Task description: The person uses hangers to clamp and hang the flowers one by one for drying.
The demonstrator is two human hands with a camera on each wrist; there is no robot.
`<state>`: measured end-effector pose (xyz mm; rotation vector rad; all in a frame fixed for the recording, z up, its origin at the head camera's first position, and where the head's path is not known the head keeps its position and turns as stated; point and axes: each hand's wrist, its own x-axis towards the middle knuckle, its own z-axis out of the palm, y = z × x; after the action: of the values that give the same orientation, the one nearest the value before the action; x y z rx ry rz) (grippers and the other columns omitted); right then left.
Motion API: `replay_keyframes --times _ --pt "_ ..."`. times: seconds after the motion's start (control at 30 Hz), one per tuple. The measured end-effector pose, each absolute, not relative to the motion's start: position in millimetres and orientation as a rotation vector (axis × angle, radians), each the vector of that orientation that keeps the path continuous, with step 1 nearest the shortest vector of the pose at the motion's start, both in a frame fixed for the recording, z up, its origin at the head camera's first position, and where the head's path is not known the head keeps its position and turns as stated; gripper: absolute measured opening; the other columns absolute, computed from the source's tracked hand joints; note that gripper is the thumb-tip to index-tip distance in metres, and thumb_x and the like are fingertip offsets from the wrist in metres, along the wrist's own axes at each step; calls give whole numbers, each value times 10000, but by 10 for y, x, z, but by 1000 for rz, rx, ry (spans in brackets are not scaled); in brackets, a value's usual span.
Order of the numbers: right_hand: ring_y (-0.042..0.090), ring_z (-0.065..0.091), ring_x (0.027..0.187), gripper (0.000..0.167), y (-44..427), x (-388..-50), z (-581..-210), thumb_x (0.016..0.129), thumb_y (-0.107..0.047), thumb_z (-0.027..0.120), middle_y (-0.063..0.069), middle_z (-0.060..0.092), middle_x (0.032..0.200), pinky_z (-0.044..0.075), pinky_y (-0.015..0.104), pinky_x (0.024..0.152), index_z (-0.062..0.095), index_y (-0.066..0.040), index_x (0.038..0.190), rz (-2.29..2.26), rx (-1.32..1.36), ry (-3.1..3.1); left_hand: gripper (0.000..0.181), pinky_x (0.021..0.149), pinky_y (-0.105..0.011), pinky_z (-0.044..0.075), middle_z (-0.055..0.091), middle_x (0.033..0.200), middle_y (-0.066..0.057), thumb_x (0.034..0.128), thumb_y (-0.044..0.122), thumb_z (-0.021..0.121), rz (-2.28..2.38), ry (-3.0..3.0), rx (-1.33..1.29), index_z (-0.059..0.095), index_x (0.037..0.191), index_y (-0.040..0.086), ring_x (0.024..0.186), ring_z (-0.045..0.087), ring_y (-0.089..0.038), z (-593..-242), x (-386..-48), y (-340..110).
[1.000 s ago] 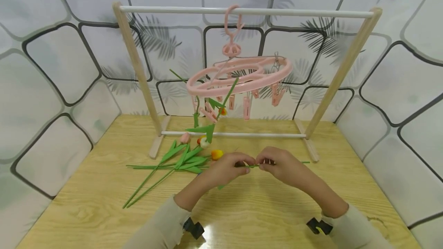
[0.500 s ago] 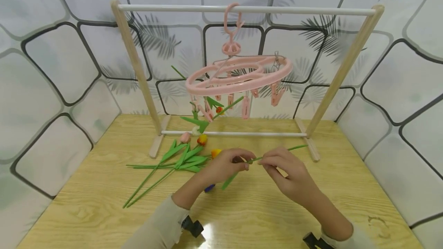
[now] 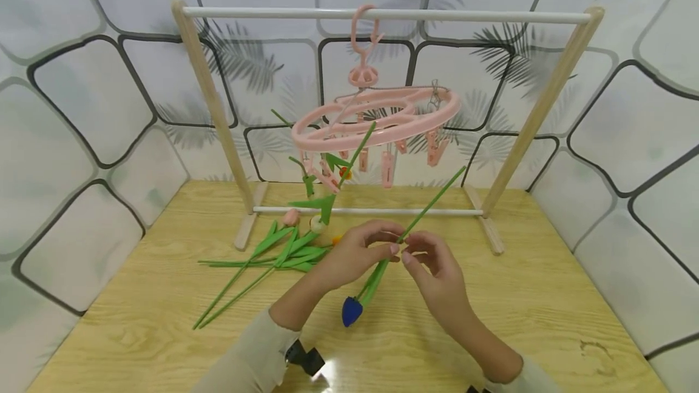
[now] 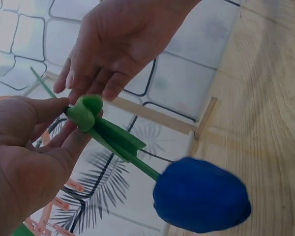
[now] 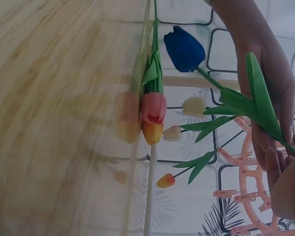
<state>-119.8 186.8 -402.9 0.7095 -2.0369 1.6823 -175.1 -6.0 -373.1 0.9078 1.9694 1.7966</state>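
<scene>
A blue tulip (image 3: 352,311) slants over the table, bloom low and toward the person, its green stem rising to the upper right. My left hand (image 3: 357,256) pinches the stem between thumb and fingers; the left wrist view shows that pinch beside the curled leaf (image 4: 83,115). Close on the right is my right hand (image 3: 437,268), fingers loosely bent near the stem; in the left wrist view its fingers hang relaxed behind the leaf, with nothing gripped. The blue bloom (image 5: 184,49) also shows in the right wrist view.
A pink clip hanger (image 3: 377,135) hangs from the white bar (image 3: 273,13) of a wooden-legged rack, with tulips hanging upside down at its left side. Several tulips (image 3: 273,253) lie on the table (image 3: 136,332) at the left.
The blue tulip has turned from nearly level to a steep slant, its bloom now out from under my left hand. My right hand has let go of the stem. The hanging tulips have swung.
</scene>
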Motion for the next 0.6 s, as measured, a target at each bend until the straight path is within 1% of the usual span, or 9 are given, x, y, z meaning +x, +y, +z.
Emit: replay_keyframes --times 0.07,0.13,0.2,0.3,0.47,0.53,0.6 --pt "115 592 1102 378 1857 -1209 -4022 951 116 589 128 579 1218 518 191 903 487 52 1310 1753 698 -2028 347 964 -402 560 617 1361 -77 1034 172 593 1806 1973 892 585 1380 147 1235 611 -221 -3711 -1745 -41" --pt "117 596 1123 405 1847 -1223 -4023 949 117 594 84 587 1226 516 197 915 465 60 1329 1798 702 -2012 350 967 -364 554 624 1355 -48 1036 180 588 1811 1976 862 581 1385 162 1232 612 -189 -3689 -1737 -27" --pt "112 595 1134 425 1832 -1235 -4017 946 118 598 64 591 1229 511 198 920 449 68 1341 1809 708 -2011 355 983 -366 544 622 1358 -50 1037 181 584 1834 1956 829 574 1391 161 1238 609 -191 -3675 -1728 -26" --pt "110 595 1120 442 1810 -1254 -3997 941 121 605 66 602 1212 505 200 917 445 67 1349 1792 716 -2017 372 1011 -380 531 607 1373 -79 1041 175 576 1875 1906 805 551 1409 124 1254 599 -214 -3661 -1718 -30" --pt "91 605 1082 463 1766 -1295 -3951 920 146 616 130 621 1182 504 194 880 456 67 1346 1747 721 -2000 401 1035 -387 520 565 1405 -142 1043 146 569 1947 1814 793 511 1435 87 1260 590 -256 -3679 -1728 -18" --pt "87 610 1064 465 1746 -1310 -3940 906 161 621 120 630 1168 507 196 863 469 75 1337 1749 709 -1976 401 1035 -396 520 553 1409 -166 1045 124 559 1975 1777 789 503 1438 70 1265 585 -271 -3692 -1738 -6" --pt "87 610 1039 463 1731 -1320 -3936 894 171 629 83 637 1147 508 200 846 484 81 1324 1749 685 -1961 399 1034 -405 520 547 1412 -177 1043 104 554 1997 1752 781 501 1437 62 1282 573 -282 -3693 -1738 5"
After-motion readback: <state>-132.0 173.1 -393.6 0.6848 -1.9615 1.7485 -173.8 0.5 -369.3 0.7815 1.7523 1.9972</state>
